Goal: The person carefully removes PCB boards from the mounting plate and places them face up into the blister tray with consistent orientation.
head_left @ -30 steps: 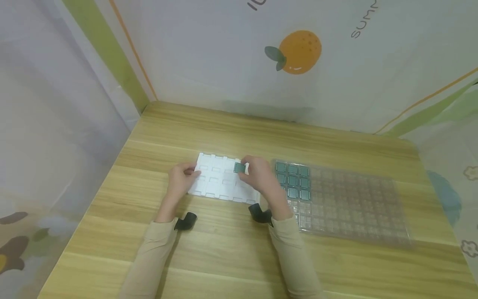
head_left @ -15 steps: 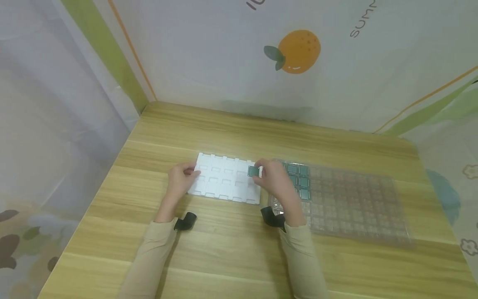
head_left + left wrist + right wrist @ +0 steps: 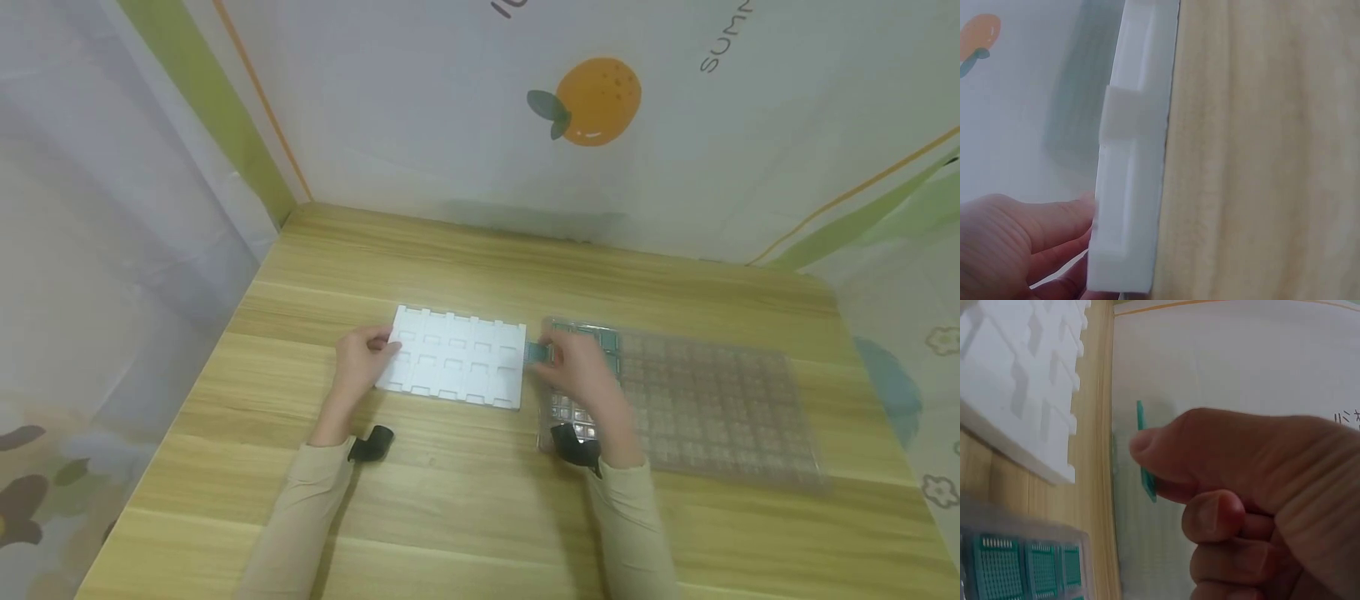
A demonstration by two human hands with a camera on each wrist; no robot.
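A white plastic tray with rows of shallow slots lies on the wooden table. My left hand holds its left edge, thumb on the rim; in the left wrist view the fingers reach partly behind the tray's edge. My right hand pinches a small green circuit board between thumb and index finger, in the air just right of the white tray. A clear blister tray lies to the right, partly under that hand. Several green boards sit in its pockets.
The wooden table runs on around both trays. Behind it hangs a pale curtain printed with an orange fruit. Black camera mounts are strapped at both wrists.
My right hand has moved right with the green board, from above the white tray to beyond its right edge, near the clear tray. My left hand and the white tray have stayed put.
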